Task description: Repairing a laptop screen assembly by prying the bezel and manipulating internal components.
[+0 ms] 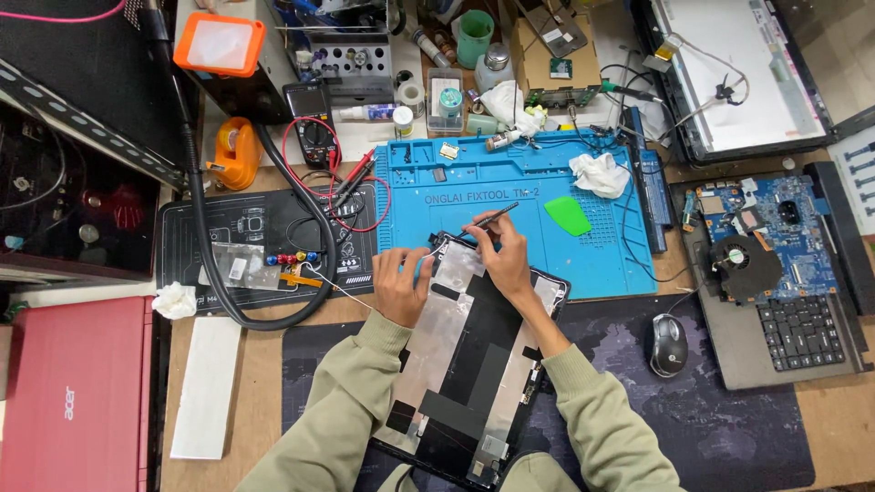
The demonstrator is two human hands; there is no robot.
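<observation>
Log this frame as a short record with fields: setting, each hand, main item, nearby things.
setting: cluttered repair bench, seen from above
main item: laptop screen panel, lying back side up, foil and black tape showing
left hand: rests on the panel's upper left edge
right hand: holds a thin metal tool at the panel's top edge
under panel top: blue work mat
nearby: green pick, mouse, opened laptop base
</observation>
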